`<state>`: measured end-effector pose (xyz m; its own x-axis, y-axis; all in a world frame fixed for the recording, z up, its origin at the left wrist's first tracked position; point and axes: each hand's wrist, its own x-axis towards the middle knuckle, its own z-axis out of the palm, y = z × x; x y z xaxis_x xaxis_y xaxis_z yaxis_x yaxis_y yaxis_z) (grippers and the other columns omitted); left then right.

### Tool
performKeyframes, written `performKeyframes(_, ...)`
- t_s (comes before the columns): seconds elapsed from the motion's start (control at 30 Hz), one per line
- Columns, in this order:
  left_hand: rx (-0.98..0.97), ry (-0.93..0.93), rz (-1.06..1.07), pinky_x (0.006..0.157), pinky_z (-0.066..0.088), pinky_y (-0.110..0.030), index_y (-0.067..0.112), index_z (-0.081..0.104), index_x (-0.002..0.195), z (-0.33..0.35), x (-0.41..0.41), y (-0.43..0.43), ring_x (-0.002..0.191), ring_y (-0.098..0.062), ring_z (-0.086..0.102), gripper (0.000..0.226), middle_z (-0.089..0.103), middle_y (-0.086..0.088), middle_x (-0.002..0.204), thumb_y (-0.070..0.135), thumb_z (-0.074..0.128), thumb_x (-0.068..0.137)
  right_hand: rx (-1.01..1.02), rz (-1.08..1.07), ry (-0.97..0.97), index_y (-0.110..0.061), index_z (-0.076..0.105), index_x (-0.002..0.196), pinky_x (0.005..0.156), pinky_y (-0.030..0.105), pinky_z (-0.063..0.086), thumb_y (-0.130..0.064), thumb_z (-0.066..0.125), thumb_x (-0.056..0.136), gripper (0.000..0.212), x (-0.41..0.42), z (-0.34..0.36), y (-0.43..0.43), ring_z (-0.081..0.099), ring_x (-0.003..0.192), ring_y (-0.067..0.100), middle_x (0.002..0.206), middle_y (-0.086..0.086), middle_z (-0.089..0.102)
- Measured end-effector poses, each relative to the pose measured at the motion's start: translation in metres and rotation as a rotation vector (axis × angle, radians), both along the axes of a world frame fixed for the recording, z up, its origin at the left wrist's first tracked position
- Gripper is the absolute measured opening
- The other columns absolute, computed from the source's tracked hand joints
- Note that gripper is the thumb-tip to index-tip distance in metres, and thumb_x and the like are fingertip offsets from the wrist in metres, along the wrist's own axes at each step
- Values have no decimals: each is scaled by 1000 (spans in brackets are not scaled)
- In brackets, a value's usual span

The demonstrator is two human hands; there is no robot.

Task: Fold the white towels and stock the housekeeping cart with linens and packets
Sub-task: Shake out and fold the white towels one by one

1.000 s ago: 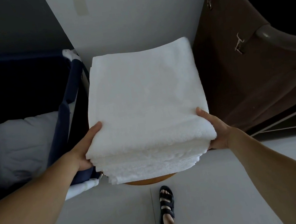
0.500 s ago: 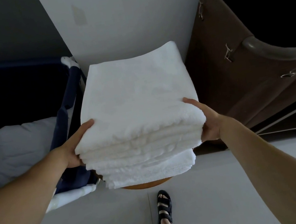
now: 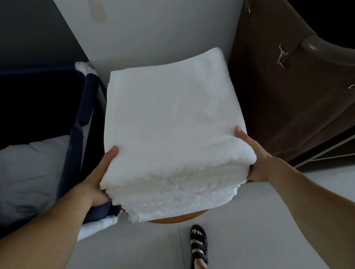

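Lengthwise, the towel stack (image 3: pixel 170 121) runs away between left hand (image 3: pixel 98 185) and right hand (image 3: pixel 255 160).

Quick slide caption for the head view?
A stack of folded white towels gripped by left hand and right hand, beside a brown cart.

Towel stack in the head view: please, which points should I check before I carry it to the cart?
1. Left hand grips the towel stack, left side: ok.
2. Right hand grips its right side: ok.
3. Towel edges aligned: not ok, lower ones jut forward.
4. Whole stack inside the grip: cannot tell.
5. Free shelf in the cart: cannot tell.
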<state>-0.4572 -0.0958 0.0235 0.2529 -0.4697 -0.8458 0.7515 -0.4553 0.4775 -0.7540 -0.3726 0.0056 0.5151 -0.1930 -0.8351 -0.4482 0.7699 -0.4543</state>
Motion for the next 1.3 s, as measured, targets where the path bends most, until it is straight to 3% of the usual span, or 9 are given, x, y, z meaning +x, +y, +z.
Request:
performKeyframes(0.07, 10, -108, -52, 71, 57, -31, 20, 70, 121, 2, -2, 1, 79, -11, 75, 48, 78, 6, 89, 50, 74, 83, -5, 58, 17, -25, 80, 102, 83, 55, 56, -86, 78, 33, 92, -4, 1, 0, 71, 103, 37, 119, 12, 72)
performKeyframes(0.2, 49, -47, -82, 86, 52, -46, 22, 83, 83, 7, 3, -1, 86, -32, 75, 50, 76, -13, 101, 67, 78, 63, -54, 132, 44, -26, 78, 108, 90, 62, 51, -84, 81, 30, 96, -2, 8, -10, 71, 101, 38, 117, 11, 73)
performKeyframes(0.33, 116, -97, -105, 91, 50, -51, 21, 83, 80, 12, 9, -4, 92, -36, 72, 53, 76, -16, 96, 70, 78, 60, -87, 114, -23, -28, 78, 105, 96, 57, 51, -83, 80, 41, 84, 4, 15, -14, 70, 107, 34, 120, 9, 72)
performKeyframes(0.5, 72, -33, -103, 82, 57, -46, 18, 74, 109, 3, 8, -3, 94, -34, 73, 73, 74, -15, 111, 71, 80, 58, 9, 54, -135, -24, 75, 116, 89, 44, 57, -75, 82, 54, 80, 2, 9, -12, 65, 118, 30, 130, 9, 67)
performKeyframes(0.63, 25, 23, -9, 69, 59, -44, 16, 82, 95, -4, 8, -3, 86, -31, 75, 55, 76, -13, 98, 60, 85, 61, 40, 13, -177, -20, 75, 116, 81, 43, 59, -71, 84, 55, 81, 4, 2, -15, 66, 116, 31, 129, 12, 67)
performKeyframes(0.77, -5, -74, 37, 55, 56, -25, 31, 78, 90, -15, 5, -3, 66, -11, 74, 15, 76, 5, 74, 43, 74, 84, -3, -77, -143, -18, 80, 102, 73, 43, 61, -71, 67, 71, 63, 6, -8, -13, 71, 104, 32, 119, 14, 72)
performKeyframes(0.93, -43, -52, 53, 81, 56, -42, 20, 82, 96, -13, 6, -7, 96, -30, 73, 57, 74, -12, 111, 58, 89, 54, -80, -58, -146, -20, 82, 87, 64, 39, 60, -46, 80, 63, 36, 12, -1, -11, 75, 82, 28, 96, 10, 76)
performKeyframes(1.13, -92, -99, -61, 67, 59, -37, 21, 83, 86, 30, 6, -17, 80, -26, 75, 56, 77, -8, 94, 54, 94, 43, -144, 16, -180, -20, 82, 81, 69, 38, 59, -42, 84, 46, 41, 23, 41, -9, 74, 78, 26, 90, 8, 76)
performKeyframes(1.3, -138, -157, -78, 60, 58, -35, 22, 82, 78, 63, 5, -11, 72, -25, 74, 56, 76, -8, 85, 54, 95, 33, -219, 12, -235, -19, 82, 82, 67, 38, 60, -44, 81, 53, 39, 19, 76, -2, 75, 80, 26, 91, 9, 77)
